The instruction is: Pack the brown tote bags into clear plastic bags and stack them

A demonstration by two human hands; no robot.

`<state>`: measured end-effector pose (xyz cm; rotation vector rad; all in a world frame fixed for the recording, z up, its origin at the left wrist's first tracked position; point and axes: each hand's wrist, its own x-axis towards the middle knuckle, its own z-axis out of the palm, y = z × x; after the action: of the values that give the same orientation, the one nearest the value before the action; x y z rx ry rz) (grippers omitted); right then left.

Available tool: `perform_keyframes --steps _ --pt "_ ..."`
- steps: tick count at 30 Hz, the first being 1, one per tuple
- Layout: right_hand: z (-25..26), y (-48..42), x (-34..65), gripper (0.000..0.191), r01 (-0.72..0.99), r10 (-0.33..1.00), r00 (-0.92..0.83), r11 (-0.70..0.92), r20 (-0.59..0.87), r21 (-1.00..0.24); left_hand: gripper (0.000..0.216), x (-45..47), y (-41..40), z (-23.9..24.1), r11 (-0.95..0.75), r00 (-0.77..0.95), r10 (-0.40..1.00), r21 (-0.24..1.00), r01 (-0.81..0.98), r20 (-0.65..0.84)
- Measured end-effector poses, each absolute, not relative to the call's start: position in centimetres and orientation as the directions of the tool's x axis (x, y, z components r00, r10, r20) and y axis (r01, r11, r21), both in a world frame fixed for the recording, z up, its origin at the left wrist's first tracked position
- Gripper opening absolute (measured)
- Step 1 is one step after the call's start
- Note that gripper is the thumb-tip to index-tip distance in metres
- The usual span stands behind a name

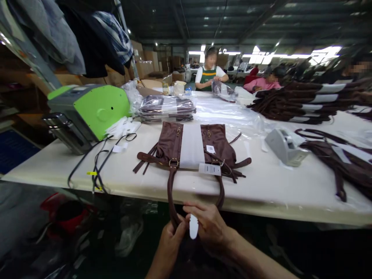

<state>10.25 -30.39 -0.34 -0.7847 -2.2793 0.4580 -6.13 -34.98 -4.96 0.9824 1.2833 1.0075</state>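
A brown leather handbag (pixel 217 143) with a white band across its middle lies flat on the white table (pixel 273 190). A white tag (pixel 209 169) hangs at its front edge. The bag's brown handle (pixel 171 197) loops down over the table's near edge. My left hand (pixel 170 242) is closed round the bottom of the handle. My right hand (pixel 207 226) pinches a small white piece (pixel 193 226) against the handle beside it.
A green and grey machine (pixel 87 112) with black cables stands at the left. Bagged handbags (pixel 166 108) are stacked behind, a grey tape dispenser (pixel 285 145) sits at the right, and more brown bags (pixel 308 102) are piled far right. A person in a green apron (pixel 209 75) works at the far end.
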Motion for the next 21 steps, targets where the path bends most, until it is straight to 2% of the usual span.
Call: perform_keyframes --steps 2,3,5,7,9,11,13,15,18,21 --pt "-0.9 -30.0 9.5 0.029 0.466 0.785 -0.511 0.595 0.349 -0.655 0.048 -7.0 -34.6 -5.6 0.228 0.042 0.972 0.972 0.063 -0.231" --pt "-0.8 -29.8 9.4 0.029 0.481 0.807 -0.528 0.540 0.264 -0.691 0.049 -7.8 -34.5 -6.0 0.220 0.071 0.971 0.970 0.101 -0.228" --pt "0.6 -29.2 10.1 0.021 0.484 0.777 -0.614 0.512 0.141 -0.710 0.054 -10.0 -34.4 -6.4 0.234 0.186 0.947 0.959 0.161 -0.262" --pt "2.7 -28.1 11.8 0.017 0.468 0.745 -0.648 0.553 0.158 -0.689 0.057 -12.5 -34.4 -6.2 0.256 0.336 0.882 0.935 0.246 -0.330" --pt "4.7 -26.4 14.2 0.023 0.544 0.786 -0.553 0.592 0.277 -0.594 0.054 -14.7 -34.4 -5.0 0.273 0.439 0.790 0.886 0.375 -0.429" --pt "5.9 -24.3 16.4 0.023 0.704 0.817 -0.447 0.572 0.364 -0.421 0.045 -15.9 -33.9 -2.6 0.283 0.452 0.727 0.826 0.487 -0.516" --pt "6.0 -22.2 17.6 0.026 0.829 0.829 -0.422 0.517 0.368 -0.214 0.034 -15.9 -32.9 0.5 0.252 0.433 0.730 0.797 0.549 -0.529" --pt "5.2 -20.6 17.8 0.029 0.874 0.838 -0.441 0.482 0.320 -0.057 0.026 -15.0 -31.3 3.8 0.164 0.429 0.773 0.800 0.578 -0.468" --pt "3.9 -19.3 17.5 0.018 0.877 0.831 -0.468 0.480 0.302 0.039 0.023 -12.4 -27.9 8.1 0.016 0.444 0.828 0.806 0.592 -0.343" --pt "3.0 -19.1 18.1 0.014 0.865 0.811 -0.475 0.502 0.343 0.011 0.024 -9.4 -23.5 10.5 -0.132 0.455 0.870 0.799 0.587 -0.190"
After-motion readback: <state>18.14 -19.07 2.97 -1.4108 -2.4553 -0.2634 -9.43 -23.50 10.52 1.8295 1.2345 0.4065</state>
